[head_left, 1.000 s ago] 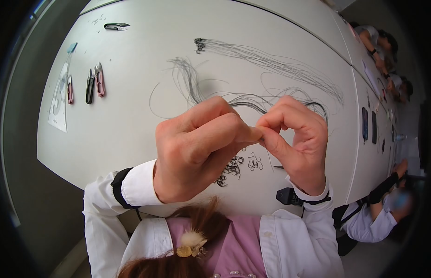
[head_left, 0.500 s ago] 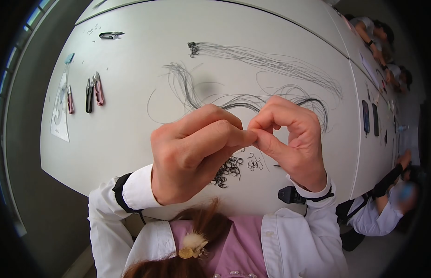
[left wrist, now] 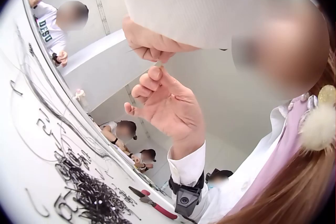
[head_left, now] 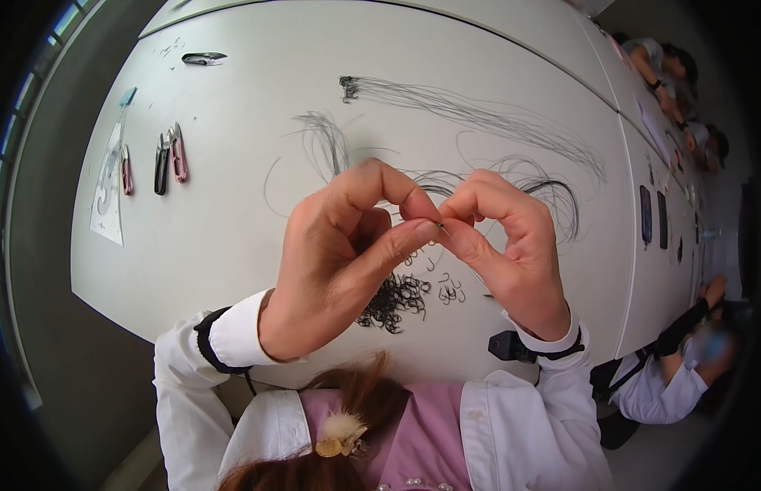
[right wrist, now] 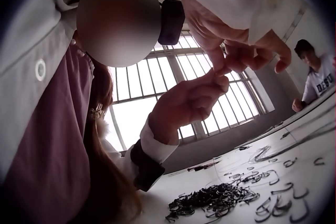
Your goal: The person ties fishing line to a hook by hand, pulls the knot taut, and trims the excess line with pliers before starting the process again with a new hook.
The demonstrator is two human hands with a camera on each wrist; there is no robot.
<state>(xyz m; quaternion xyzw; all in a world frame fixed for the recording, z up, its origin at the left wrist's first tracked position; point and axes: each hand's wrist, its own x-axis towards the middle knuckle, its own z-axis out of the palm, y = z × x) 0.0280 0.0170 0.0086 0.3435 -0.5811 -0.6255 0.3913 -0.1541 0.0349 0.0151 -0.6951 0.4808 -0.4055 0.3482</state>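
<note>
In the head view the left hand [head_left: 331,254] and right hand [head_left: 511,245] meet fingertip to fingertip above the white table [head_left: 233,147]. Between thumb and forefinger, each pinches a tiny dark piece [head_left: 439,223], probably a hook with thin line; its shape is too small to tell. A heap of dark hooks [head_left: 390,304] lies below the hands, with a few loose hooks [head_left: 451,289] beside it. Behind the hands, strands of dark line [head_left: 560,200] curve over the tabletop, partly hidden by the fingers.
Farther back lies a bundle of lined hooks [head_left: 348,88]. On the left are black snips [head_left: 161,168], pink snips [head_left: 178,155], a clear ruler [head_left: 109,196] and more snips [head_left: 204,59]. Other people and two phones [head_left: 646,214] are at the right; red-handled snips [left wrist: 157,205] show in the left wrist view.
The left hand's forefinger has lifted and arched, its thumb now showing below, and the tiny dark piece has come into sight between the fingertips. The right hand keeps its pinch.
</note>
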